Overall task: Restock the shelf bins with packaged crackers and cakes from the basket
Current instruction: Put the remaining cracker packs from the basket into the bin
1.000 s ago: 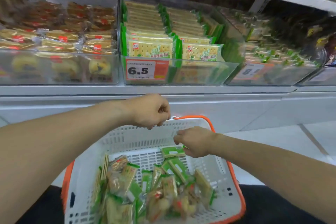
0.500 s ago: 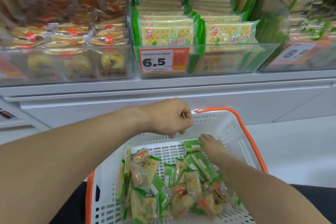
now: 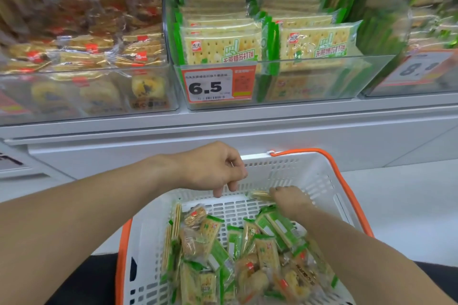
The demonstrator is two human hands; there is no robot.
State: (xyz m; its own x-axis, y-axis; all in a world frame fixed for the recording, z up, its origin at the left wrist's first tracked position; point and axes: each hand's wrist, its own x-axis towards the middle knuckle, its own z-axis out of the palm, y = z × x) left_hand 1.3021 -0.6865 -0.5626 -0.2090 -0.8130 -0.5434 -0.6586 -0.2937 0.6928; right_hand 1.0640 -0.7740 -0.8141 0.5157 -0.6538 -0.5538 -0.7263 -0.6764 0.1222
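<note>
Green-wrapped cracker pack [image 3: 260,195] is pinched by the right hand [image 3: 288,199] at the basket [image 3: 309,171] far wall; left hand [image 3: 213,168] hangs curled, holding nothing discernible. Pick-up underway; lifting to the cracker bin [image 3: 322,77] judged next.

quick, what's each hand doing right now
Left hand: fingers curled, holding nothing, above the white plastic basket.
Right hand: pinching a green-wrapped cracker pack inside the basket.
</note>
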